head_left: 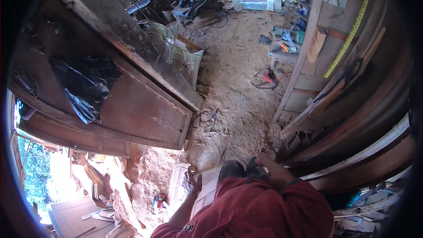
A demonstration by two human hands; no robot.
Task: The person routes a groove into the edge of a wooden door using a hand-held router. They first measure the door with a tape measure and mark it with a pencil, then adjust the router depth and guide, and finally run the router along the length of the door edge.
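My left hand (197, 186) hangs low at my left side, its fingers apart and pointing forward. It is beside a pale wooden panel (208, 187), and whether it touches the panel's edge I cannot tell. My right hand (263, 160) is in front of my body with fingers curled at a dark grey thing (251, 165) whose kind is unclear. A dark rounded shape (232, 169), perhaps my knee or shoe, shows just left of it. On the shavings beyond my left arm lies a red and dark power tool (159, 202).
Large brown wooden panels (145, 114) lean at the left, with black plastic (88, 81) on one. Tall boards with a yellow measuring tape (352, 31) stand at the right. Shavings (229, 83) cover the floor, where a red corded tool (267, 77) lies near a small bench (283, 55).
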